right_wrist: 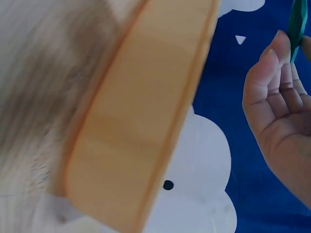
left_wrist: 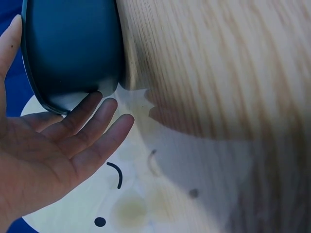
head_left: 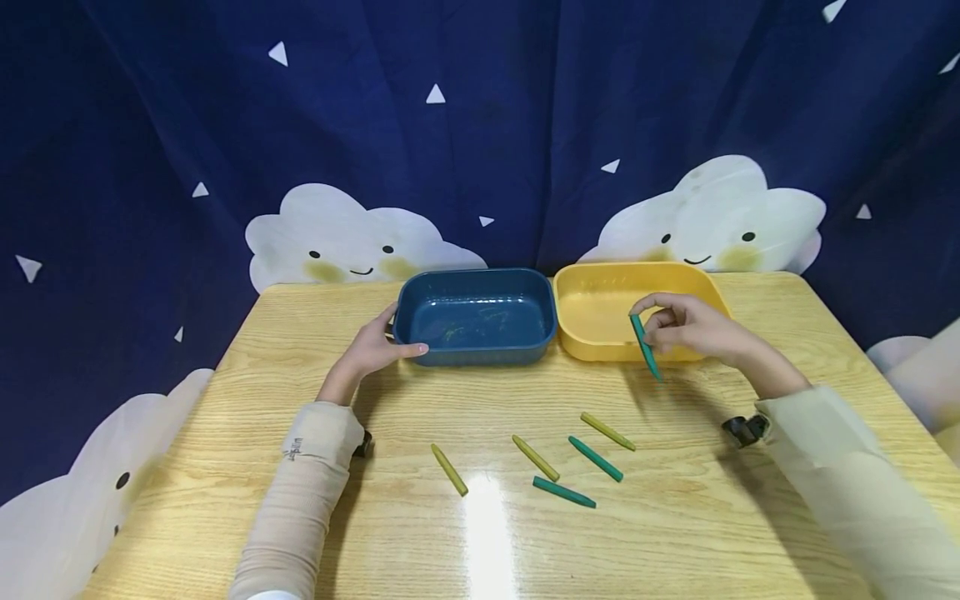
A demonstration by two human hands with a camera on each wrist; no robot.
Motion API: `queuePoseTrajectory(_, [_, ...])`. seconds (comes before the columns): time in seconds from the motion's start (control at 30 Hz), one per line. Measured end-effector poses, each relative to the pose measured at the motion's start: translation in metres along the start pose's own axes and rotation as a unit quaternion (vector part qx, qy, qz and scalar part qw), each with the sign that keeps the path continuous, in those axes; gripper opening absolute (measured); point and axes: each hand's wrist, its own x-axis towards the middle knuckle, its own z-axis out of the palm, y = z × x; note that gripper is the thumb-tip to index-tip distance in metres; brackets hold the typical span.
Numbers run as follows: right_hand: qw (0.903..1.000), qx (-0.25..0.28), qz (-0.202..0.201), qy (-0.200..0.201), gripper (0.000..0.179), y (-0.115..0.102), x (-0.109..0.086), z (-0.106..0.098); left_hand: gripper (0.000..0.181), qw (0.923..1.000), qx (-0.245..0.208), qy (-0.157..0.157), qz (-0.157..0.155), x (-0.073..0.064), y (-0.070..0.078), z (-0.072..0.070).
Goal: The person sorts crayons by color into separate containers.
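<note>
Beige sleeves (head_left: pixel 832 467) lay nearest; the right hand (head_left: pixel 681 323) pinched a green crayon (head_left: pixel 647 348), the left hand (head_left: pixel 373 345), fingers extended, touched a blue bin (head_left: pixel 487 357).

Left fingers (left_wrist: pixel 108 140) touching a blue bin (left_wrist: pixel 75 48), wood-grain tabletop (left_wrist: pixel 218 73), smiling white cloud (left_wrist: pixel 65 216)

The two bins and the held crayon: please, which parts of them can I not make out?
- Head view: the right hand covers part of the yellow bin.
- Right wrist view: the top edge cuts off the green crayon; the yellow bin's own wall, blurred, hides its inside.
- Left wrist view: the top edge cuts off the blue bin.
</note>
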Motion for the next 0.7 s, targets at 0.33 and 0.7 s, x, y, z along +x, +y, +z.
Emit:
queuePoseTrajectory(0.33, [0.9992,-0.016,0.018,0.031,0.03,-0.018,0.022,0.001,0.102,1.0,0.004,-0.002,0.003,-0.001,-0.001,-0.001])
queuePoseTrajectory(0.7, [0.9991,0.019,0.013,0.036,0.03,-0.031,0.045,-0.002,0.099,1.0,0.0,0.005,0.002,-0.001,-0.001,0.0])
